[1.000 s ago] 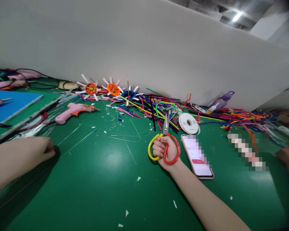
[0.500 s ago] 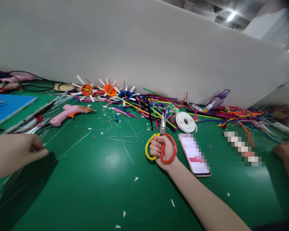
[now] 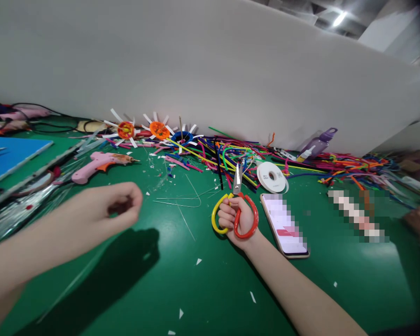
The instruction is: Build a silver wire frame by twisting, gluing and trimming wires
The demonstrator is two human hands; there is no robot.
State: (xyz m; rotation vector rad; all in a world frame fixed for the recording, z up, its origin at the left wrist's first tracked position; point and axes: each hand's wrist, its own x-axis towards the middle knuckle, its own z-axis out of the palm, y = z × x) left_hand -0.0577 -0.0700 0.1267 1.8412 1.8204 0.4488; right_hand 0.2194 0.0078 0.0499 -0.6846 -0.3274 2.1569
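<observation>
Right fingers point(image 3: 226, 212) curl round scissors point(image 3: 237, 187), apparently held ready; left fingers point(image 3: 126, 190), curled, any pinch indeterminable, hover with the desk point(image 3: 168, 280) below; cutting would require spreading the right fingers.

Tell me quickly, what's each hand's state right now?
Left hand: loosely curled; whether it holds anything cannot be told.
Right hand: closed, holding scissors.
</observation>
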